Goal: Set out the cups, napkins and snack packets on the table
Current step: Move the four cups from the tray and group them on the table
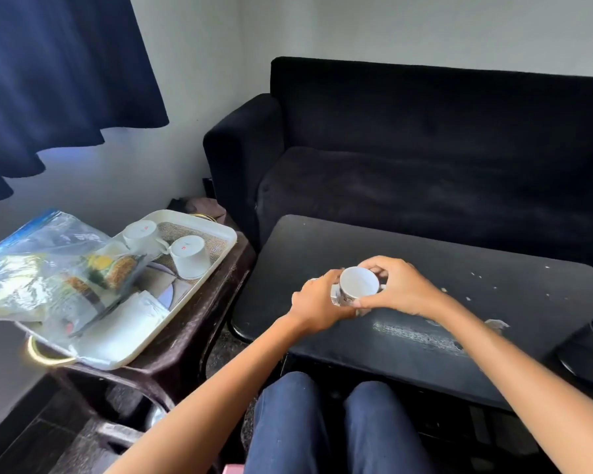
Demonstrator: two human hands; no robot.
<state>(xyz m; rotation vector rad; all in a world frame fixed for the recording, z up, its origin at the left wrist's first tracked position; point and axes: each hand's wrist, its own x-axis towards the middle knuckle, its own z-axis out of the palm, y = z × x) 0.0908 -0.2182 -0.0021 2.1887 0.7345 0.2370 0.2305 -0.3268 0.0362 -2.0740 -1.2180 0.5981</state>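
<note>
Both my left hand (317,301) and right hand (396,285) curl their fingers around a white cup (358,285) on the black desk (425,285), with two more cups (189,256) upturned on the tray (199,292) at nine o'clock.

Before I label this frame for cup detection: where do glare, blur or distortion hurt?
Head view: wide-angle bending at the edges; glare streak on the black tabletop; sheen on the clear plastic snack bag; white cup between left hand and right hand stays fairly sharp.
</note>
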